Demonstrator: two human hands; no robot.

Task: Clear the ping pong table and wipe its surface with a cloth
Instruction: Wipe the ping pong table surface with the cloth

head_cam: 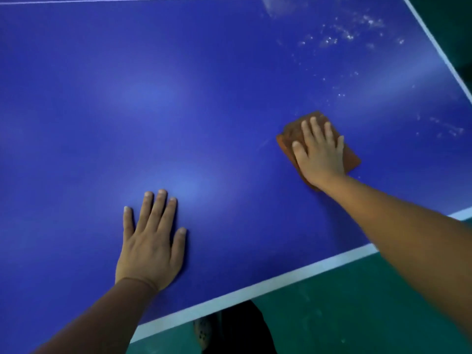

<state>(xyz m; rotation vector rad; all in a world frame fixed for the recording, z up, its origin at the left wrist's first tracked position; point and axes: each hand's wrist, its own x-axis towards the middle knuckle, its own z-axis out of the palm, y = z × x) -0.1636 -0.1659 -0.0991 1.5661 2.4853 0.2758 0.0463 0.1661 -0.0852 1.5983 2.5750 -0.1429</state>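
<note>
- The tabletop (178, 98) is blue with a white line along its near edge and its right edge.
- The right hand (320, 154) lies flat on a folded brown cloth (291, 134), fingers straight and slightly spread, pressing it onto the tabletop towards the right edge.
- The cloth shows beyond the fingertips and on both sides of the palm.
- The left hand (150, 246) rests palm-down on the bare tabletop near the near edge, fingers spread, holding nothing.
- Whitish specks (339, 37), perhaps dust or dried marks, are scattered near the far right corner, beyond the cloth.
- Green floor (344, 315) shows below the near edge.
</note>
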